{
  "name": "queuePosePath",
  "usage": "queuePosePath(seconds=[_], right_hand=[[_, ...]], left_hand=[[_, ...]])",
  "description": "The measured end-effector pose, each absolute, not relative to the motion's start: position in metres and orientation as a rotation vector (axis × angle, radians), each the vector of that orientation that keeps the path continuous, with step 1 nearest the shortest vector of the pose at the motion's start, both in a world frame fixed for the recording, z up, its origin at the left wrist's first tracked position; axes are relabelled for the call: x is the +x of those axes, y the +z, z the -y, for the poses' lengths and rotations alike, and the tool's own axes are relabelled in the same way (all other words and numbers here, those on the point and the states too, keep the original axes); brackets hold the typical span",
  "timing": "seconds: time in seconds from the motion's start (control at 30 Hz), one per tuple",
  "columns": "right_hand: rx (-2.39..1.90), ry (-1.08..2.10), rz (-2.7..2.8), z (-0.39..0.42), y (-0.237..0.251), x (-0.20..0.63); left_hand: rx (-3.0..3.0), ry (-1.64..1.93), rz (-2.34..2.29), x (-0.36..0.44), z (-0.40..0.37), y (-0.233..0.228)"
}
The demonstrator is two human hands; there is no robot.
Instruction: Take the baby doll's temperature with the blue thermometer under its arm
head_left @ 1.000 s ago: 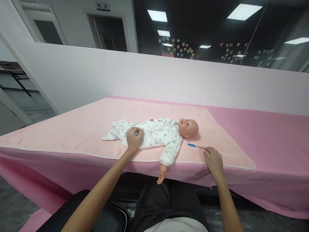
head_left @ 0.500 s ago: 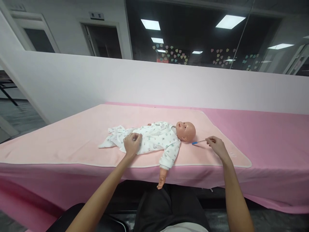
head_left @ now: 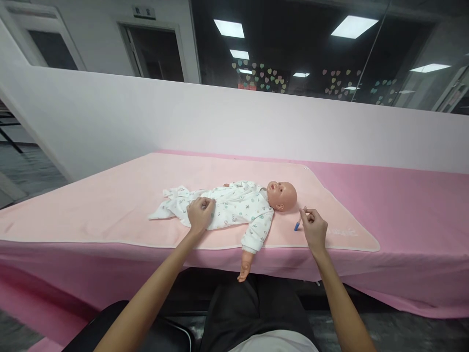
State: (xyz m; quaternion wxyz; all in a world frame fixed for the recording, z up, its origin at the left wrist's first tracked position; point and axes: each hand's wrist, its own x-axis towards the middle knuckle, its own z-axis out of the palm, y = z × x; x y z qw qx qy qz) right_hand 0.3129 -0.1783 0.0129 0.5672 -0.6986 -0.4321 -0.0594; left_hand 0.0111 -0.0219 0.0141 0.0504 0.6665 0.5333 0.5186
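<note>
A baby doll in a white printed sleepsuit lies on its back, its bald head to the right and one arm hanging past the table's front edge. My left hand rests on the doll's lower body with curled fingers; whatever may be inside them is hidden. Just right of the head, my right hand pinches a thin stick with a blue end. That blue end points down toward the mat, apart from the doll. Whether it touches the mat I cannot tell.
Under the doll is a peach mat with a pale border. It lies on a pink tablecloth. Behind the table stands a low white wall with dark glass above it. A black chair is at the lower left.
My right hand has moved left, closer to the doll's head. The stick has turned from nearly level to steep, blue end down. My left hand stays on the doll.
</note>
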Motion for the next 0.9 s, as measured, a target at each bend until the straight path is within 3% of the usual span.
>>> queuePosePath(seconds=[0.9], right_hand=[[-1.801, -0.311, 1.032, 0.183, -0.002, 0.307]], left_hand=[[2.033, 1.558, -1.616, 0.011, 0.023, 0.014]])
